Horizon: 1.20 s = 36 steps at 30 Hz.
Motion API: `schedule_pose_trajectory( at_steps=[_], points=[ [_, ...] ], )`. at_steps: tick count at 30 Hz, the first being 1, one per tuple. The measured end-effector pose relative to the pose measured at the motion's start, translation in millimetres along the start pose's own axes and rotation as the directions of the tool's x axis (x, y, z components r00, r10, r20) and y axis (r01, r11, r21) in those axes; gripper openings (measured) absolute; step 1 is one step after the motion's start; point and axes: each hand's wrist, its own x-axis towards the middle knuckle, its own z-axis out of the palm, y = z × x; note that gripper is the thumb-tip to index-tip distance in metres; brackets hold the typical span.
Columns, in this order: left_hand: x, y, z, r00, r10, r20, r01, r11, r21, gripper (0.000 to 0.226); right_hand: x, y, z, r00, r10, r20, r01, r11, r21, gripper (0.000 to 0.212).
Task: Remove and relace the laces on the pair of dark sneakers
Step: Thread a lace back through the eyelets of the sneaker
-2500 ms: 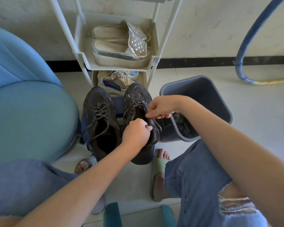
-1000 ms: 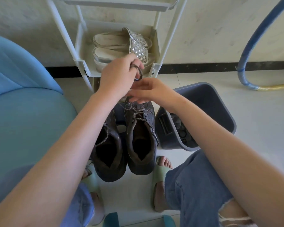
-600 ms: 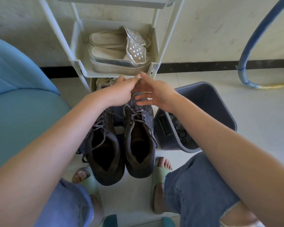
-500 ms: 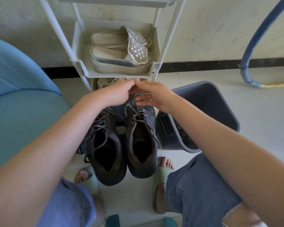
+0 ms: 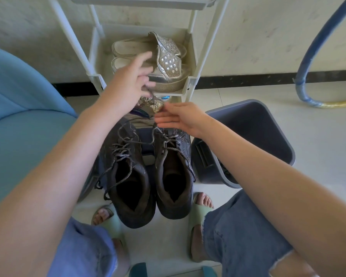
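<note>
Left hand (image 5: 131,84), blurred, raised above the sneakers, lace (image 5: 151,95) running up to it, grip unclear; right hand (image 5: 181,118), fingers straight, over right sneaker (image 5: 174,176) on the floor.

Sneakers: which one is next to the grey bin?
The right sneaker, side by side with the grey bin. The left sneaker stands away from it, by the blue seat.
</note>
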Motion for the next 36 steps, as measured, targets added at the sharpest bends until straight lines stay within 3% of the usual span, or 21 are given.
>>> schedule_pose_trajectory(
  at_steps=[3, 4, 6, 9, 12, 15, 18, 21, 24, 29, 33, 36],
  points=[
    [-4, 7, 7, 0.982, 0.117, -0.149, -0.130, 0.988, -0.081, 0.038, -1, -5, 17, 0.961, 0.042, 0.273, 0.020, 0.975, -0.221, 0.040],
    [-5, 9, 9, 0.976, 0.128, -0.174, -0.151, 0.981, -0.122, 0.034, -2, -6, 19, 0.955, 0.060, 0.289, 0.045, 0.939, -0.342, 0.044],
    [-4, 13, 9, 0.973, 0.114, -0.199, -0.153, 0.968, -0.197, 0.030, -1, -10, 13, 0.983, 0.043, 0.177, 0.049, 0.874, -0.483, 0.045],
    [0, 8, 9, 0.983, 0.060, -0.176, -0.080, 0.991, -0.111, 0.029, -2, -18, -11, 0.999, -0.034, -0.034, 0.015, 0.892, -0.452, 0.039],
    [3, -2, 12, 0.998, -0.045, -0.037, 0.046, 0.998, 0.039, 0.035, -13, -26, -21, 0.996, -0.078, 0.042, 0.088, 0.916, -0.390, 0.035],
    [6, -5, 19, 0.997, -0.053, 0.064, 0.038, 0.976, 0.213, 0.056, -21, -28, -14, 0.984, -0.100, 0.146, 0.149, 0.913, -0.379, 0.041],
    [7, -6, 25, 0.989, -0.053, 0.140, 0.006, 0.949, 0.316, 0.085, -19, -28, -8, 0.991, -0.107, 0.080, 0.127, 0.943, -0.307, 0.043],
    [6, -7, 34, 0.987, 0.001, 0.161, -0.070, 0.905, 0.421, 0.097, -14, -26, -4, 0.992, -0.125, 0.015, 0.126, 0.982, -0.142, 0.049],
    [4, -8, 40, 0.983, 0.004, 0.181, -0.091, 0.877, 0.472, 0.096, -11, -19, -4, 0.976, -0.218, -0.013, 0.208, 0.945, -0.252, 0.057],
    [2, -17, 47, 0.969, -0.024, 0.245, -0.086, 0.901, 0.425, 0.102, -11, -18, -8, 0.962, -0.270, -0.051, 0.220, 0.868, -0.445, 0.055],
    [6, -20, 49, 0.971, -0.009, 0.239, -0.092, 0.909, 0.407, 0.105, -13, -20, -9, 0.965, -0.257, 0.047, 0.247, 0.837, -0.489, 0.066],
    [6, -20, 50, 0.969, -0.008, 0.247, -0.089, 0.922, 0.377, 0.106, -11, -18, -6, 0.951, -0.309, 0.025, 0.272, 0.793, -0.544, 0.063]
  ],
)
